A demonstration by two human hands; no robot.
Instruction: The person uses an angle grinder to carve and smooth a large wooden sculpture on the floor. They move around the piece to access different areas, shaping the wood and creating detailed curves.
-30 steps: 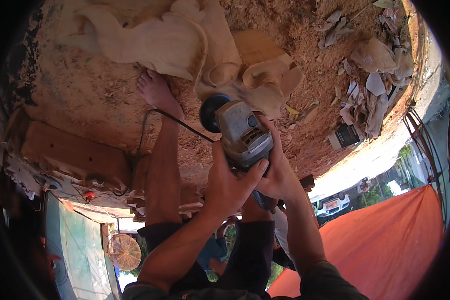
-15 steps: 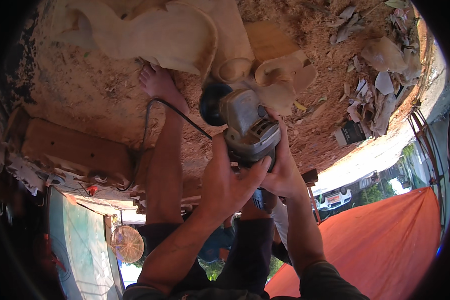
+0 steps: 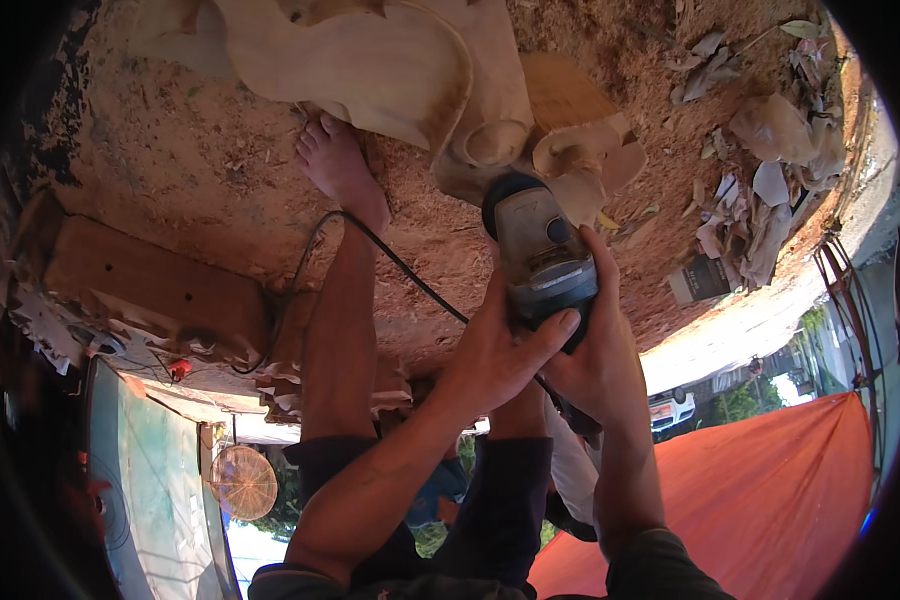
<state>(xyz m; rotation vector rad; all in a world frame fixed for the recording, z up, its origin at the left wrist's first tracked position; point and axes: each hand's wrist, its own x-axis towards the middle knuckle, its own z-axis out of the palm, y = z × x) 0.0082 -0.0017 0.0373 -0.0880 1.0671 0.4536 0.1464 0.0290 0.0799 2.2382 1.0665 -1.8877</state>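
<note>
Both my hands grip an angle grinder [image 3: 535,240] with a dark round disc at its head. My left hand [image 3: 500,350] wraps the body from the left, its thumb lying across the top. From the right, my right hand [image 3: 592,350] closes round the same body. The disc sits against or just short of the lower edge of a large pale carved wood piece [image 3: 370,70], near a carved round boss [image 3: 495,143]; actual contact cannot be made out. A black cable [image 3: 400,258] crosses over my leg beside the tool.
My bare foot [image 3: 340,160] stands by the carving on ground strewn with wood dust. A long brown timber block [image 3: 150,285] lies at left. Paper and plastic scraps [image 3: 760,200] are heaped at right. An orange tarp [image 3: 770,490] spreads at lower right.
The grinder, in both my hands, has shifted right and turned so less of its disc shows. The carving and ground sit a little further right in the picture.
</note>
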